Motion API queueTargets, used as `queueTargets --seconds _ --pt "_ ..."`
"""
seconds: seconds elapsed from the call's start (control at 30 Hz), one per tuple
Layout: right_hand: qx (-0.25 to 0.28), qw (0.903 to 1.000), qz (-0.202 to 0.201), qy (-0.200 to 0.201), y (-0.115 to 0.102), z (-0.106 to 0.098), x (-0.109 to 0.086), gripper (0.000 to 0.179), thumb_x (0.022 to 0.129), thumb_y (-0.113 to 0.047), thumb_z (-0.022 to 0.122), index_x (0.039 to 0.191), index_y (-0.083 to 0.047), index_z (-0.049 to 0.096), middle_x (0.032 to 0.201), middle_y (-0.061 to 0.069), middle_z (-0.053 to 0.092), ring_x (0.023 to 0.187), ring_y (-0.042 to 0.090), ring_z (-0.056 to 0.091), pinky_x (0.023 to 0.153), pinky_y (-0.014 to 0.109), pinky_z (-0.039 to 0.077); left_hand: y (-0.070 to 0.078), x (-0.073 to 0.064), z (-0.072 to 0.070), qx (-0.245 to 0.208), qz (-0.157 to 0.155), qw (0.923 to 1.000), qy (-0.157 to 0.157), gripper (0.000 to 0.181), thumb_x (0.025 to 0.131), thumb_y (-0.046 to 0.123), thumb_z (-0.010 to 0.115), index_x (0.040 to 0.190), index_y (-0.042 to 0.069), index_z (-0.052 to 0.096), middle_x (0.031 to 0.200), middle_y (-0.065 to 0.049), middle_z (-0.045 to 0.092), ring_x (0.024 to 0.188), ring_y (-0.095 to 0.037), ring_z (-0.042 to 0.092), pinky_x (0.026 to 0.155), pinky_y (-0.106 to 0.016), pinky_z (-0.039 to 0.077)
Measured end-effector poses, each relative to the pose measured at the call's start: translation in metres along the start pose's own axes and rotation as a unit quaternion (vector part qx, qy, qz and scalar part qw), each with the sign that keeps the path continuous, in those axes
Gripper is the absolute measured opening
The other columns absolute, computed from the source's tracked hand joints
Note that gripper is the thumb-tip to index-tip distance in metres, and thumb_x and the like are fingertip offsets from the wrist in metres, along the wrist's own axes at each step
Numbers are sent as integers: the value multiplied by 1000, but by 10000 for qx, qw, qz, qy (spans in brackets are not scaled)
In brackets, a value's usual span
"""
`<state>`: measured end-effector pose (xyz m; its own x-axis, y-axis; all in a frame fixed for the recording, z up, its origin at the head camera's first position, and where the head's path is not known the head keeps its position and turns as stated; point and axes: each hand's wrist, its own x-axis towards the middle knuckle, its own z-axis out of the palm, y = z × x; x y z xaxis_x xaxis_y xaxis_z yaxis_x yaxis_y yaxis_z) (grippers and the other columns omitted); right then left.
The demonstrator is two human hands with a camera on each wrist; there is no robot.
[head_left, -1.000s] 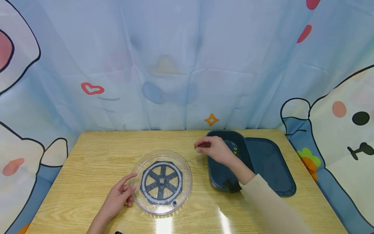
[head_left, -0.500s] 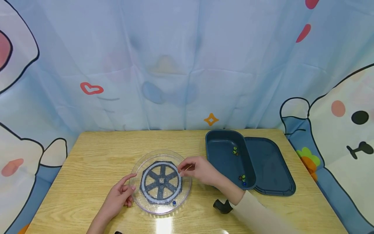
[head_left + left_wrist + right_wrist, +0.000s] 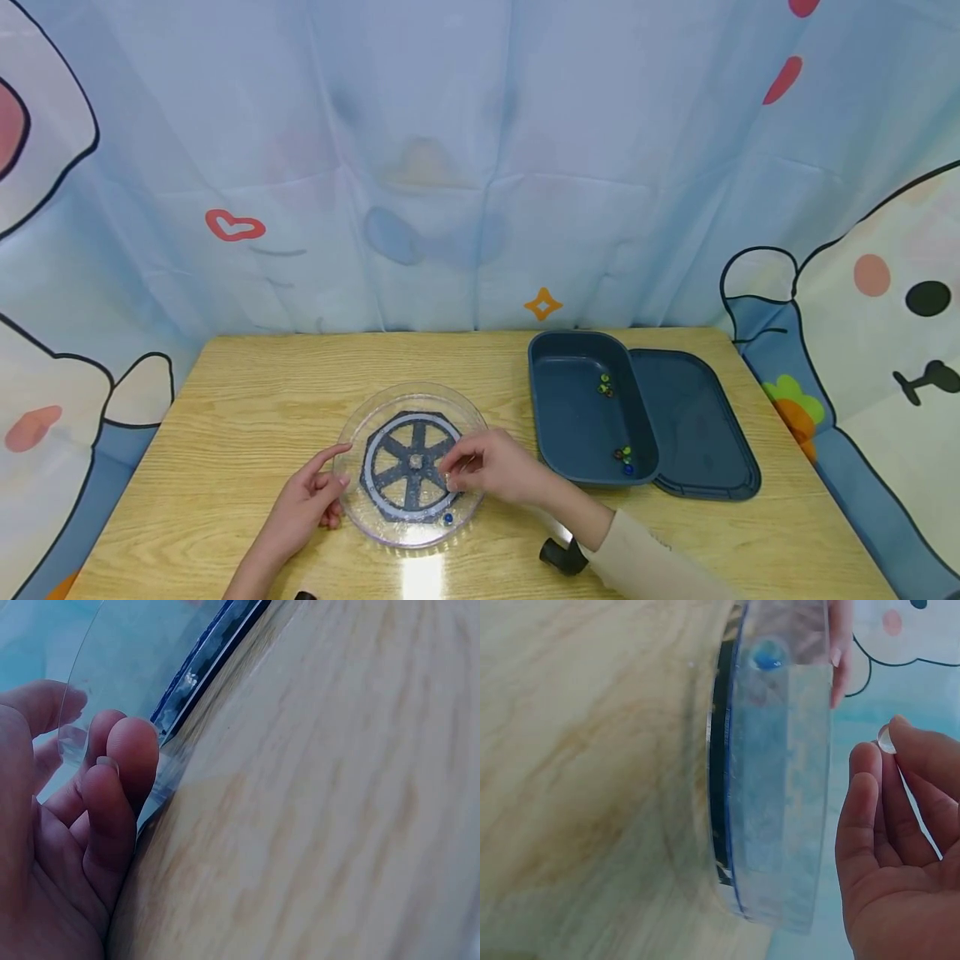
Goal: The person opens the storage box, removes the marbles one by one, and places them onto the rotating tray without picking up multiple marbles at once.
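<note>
A round clear plastic dish (image 3: 417,533) with a dark spoked wheel pattern in its middle lies on the table. My left hand (image 3: 302,506) is at its left rim; in the left wrist view the index finger (image 3: 56,705) shows through the clear wall, with the thumb (image 3: 133,761) on the near side. A blue marble (image 3: 448,518) sits inside near the front right edge. Over the dish's right part, my right hand (image 3: 491,467) pinches a small clear marble (image 3: 886,740) between thumb and fingertips.
A dark blue bin (image 3: 585,425) to the right holds two small groups of green, reddish and blue marbles. Its flat lid (image 3: 701,425) lies beside it. A black object (image 3: 561,557) is near the right forearm. A patterned curtain (image 3: 450,167) hangs behind the table.
My right hand has come left from beside the bin to above the dish, then slightly nearer the front, with the marble pinched. The left hand stays at the rim.
</note>
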<state>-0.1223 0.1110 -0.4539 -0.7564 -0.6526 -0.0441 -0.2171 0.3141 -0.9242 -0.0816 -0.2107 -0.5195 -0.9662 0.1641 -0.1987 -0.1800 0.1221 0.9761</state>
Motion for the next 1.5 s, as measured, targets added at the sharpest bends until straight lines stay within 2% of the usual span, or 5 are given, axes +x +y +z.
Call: queueTargets --seconds 0.5,0.83,1.0,1.2,1.5 --pt "-212 9998 -14 37 -1 -13 -9 14 90 -6 74 104 -5 75 101 7 71 86 14 65 73 29 56 3 2 0 -7 31 10000 -18 50 101 16 61 147 17 46 68 -12 55 52 -17 55 50 -31 54" --pt "-681 9948 -268 714 -5 -65 -35 15 91 -6 72 106 -9 75 103 10 71 87 14 66 75 30 57 2 1 2 -95 20 9999 -61 50 101 16 61 148 16 45 69 -11 55 53 -17 55 50 -30 53" --pt "-593 9931 69 1008 9 -88 -55 16 93 -11 72 108 -7 73 103 12 69 89 17 67 76 30 58 2 1 1 -84 -8 9999 -53 50 101 15 61 148 17 45 69 -11 55 53 -17 55 50 -30 54" --pt "-45 9960 587 679 24 -90 -71 26 94 -11 70 114 5 68 108 19 66 93 20 66 80 30 57 3 0 -1 -17 -20 10000 -33 50 101 17 61 148 16 45 68 -11 55 53 -17 54 50 -30 53" --pt "192 9973 609 365 27 -81 -73 22 94 -7 69 112 5 69 104 19 68 91 20 67 79 30 58 4 -1 -1 -82 47 9999 -38 51 100 15 62 148 12 45 68 -11 56 53 -15 55 49 -29 53"
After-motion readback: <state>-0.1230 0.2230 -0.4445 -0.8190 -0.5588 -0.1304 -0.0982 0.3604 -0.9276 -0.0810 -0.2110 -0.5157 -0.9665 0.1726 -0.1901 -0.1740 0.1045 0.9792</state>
